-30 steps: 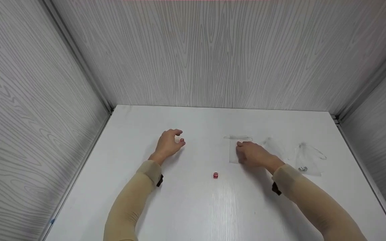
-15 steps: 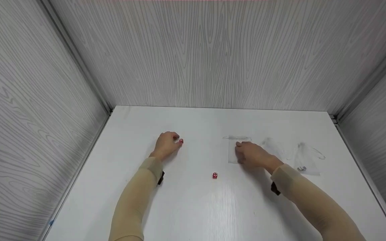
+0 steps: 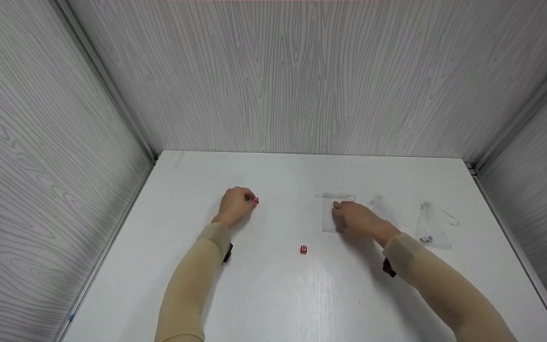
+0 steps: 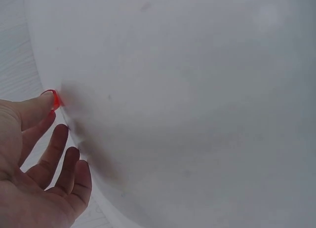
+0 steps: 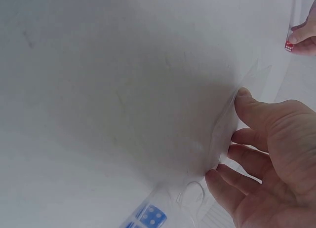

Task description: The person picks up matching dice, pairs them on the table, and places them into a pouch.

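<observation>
Toward the far left of the table, my left hand [image 3: 235, 206] pinches a red die [image 3: 256, 200] between thumb and index finger. The left wrist view shows that red die [image 4: 56, 100] at the thumb tip, the other fingers loosely bent. My right hand [image 3: 356, 219] rests its fingertips on a clear, flat drawstring bag [image 3: 328, 218]. In the right wrist view, the thumb and spread fingers touch the bag [image 5: 222, 127] at separate places. A second red die [image 3: 304, 249] lies on the table between the hands, nearer the front.
Right of my right hand lie two more clear drawstring bags. The rightmost bag [image 3: 437, 228] contains small dice [image 3: 426, 239]; the contents of the middle bag [image 3: 385, 207] are hard to see. Grey wood-grain panels [image 3: 273, 85] enclose the white table [image 3: 254, 299] at back and sides.
My left thumb and index finger have closed from a wide gap onto the red die. My right hand stays on the bag, and the other red die has not moved.
</observation>
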Demonstrator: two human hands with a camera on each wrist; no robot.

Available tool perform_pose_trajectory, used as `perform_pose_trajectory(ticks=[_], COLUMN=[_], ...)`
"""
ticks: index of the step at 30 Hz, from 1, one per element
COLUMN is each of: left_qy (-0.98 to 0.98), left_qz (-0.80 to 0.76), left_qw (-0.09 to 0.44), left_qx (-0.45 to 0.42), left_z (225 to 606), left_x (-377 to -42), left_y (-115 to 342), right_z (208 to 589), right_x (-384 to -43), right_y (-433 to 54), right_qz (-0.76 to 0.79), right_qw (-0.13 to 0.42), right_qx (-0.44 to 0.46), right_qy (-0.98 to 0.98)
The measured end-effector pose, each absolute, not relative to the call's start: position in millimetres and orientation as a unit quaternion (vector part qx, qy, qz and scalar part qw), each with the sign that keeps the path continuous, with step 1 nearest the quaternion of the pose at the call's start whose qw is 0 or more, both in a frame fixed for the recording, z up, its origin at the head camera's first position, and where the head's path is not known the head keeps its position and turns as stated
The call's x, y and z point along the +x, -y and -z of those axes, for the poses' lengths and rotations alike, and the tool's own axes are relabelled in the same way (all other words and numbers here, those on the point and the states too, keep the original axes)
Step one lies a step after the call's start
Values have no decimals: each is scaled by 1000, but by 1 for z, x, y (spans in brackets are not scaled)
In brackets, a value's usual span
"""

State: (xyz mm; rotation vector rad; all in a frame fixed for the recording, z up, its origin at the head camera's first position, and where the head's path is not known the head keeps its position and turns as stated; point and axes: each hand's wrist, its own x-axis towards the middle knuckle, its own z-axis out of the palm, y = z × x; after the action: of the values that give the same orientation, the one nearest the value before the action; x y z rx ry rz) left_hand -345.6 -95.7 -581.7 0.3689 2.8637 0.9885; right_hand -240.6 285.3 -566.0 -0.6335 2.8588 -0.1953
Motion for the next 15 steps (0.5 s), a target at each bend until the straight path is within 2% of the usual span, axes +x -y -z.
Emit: perform_pose_trajectory(ticks=[8,15], left_qy=[-936,-929], left_qz=[-335,-347], left_qw=[44,46], left_qx=[100,119], left_z=[581,573], left_x=[-340,-325], left_y=[94,86], right_z=[564,564], right_x=[-242,-243], right_y=[-284,-283], right_qz=[68,70], right_qw=[111,94], right_qx=[-220,-220], right_qy=[-967,-968])
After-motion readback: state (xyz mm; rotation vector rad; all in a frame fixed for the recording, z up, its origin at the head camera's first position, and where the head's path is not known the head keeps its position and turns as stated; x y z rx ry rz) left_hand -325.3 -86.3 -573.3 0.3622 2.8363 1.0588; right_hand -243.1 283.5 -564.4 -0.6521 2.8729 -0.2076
